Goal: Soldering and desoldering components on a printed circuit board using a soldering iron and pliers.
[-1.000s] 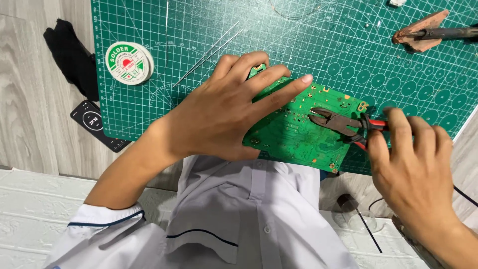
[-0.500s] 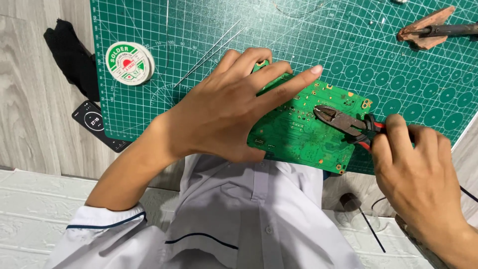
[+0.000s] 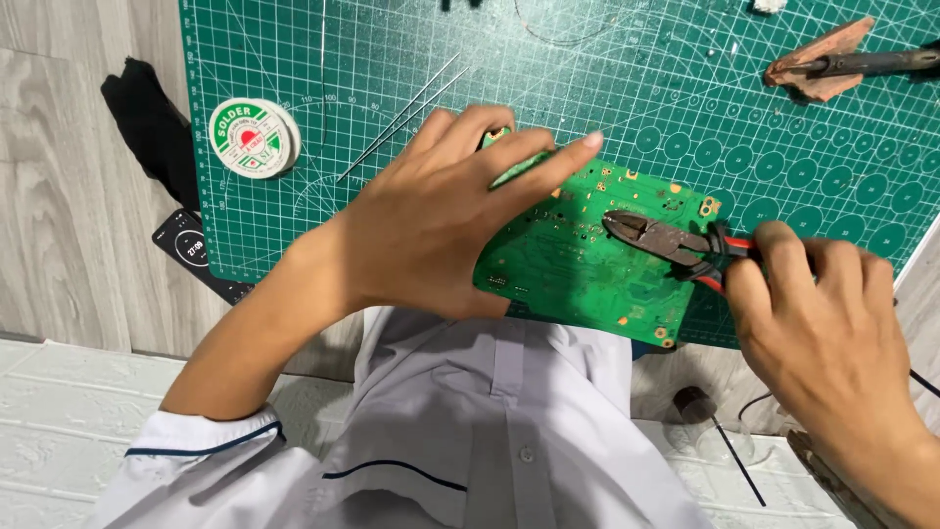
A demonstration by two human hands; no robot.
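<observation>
A green cutting mat (image 3: 587, 88) covers most of the wooden table (image 3: 59, 196), with bare gridded room across its upper middle. On the mat's near edge lies a green circuit board (image 3: 578, 264), its lower corner reaching past that edge toward the person's white shirt (image 3: 509, 431). The left hand (image 3: 441, 220) lies flat on the board's left part, fingers spread, pressing it down. The right hand (image 3: 822, 333) is closed around the red handles of cutting pliers (image 3: 666, 243), whose tips rest on the board's right half. A round white solder spool (image 3: 253, 137), labelled red and green, sits near the mat's left edge.
</observation>
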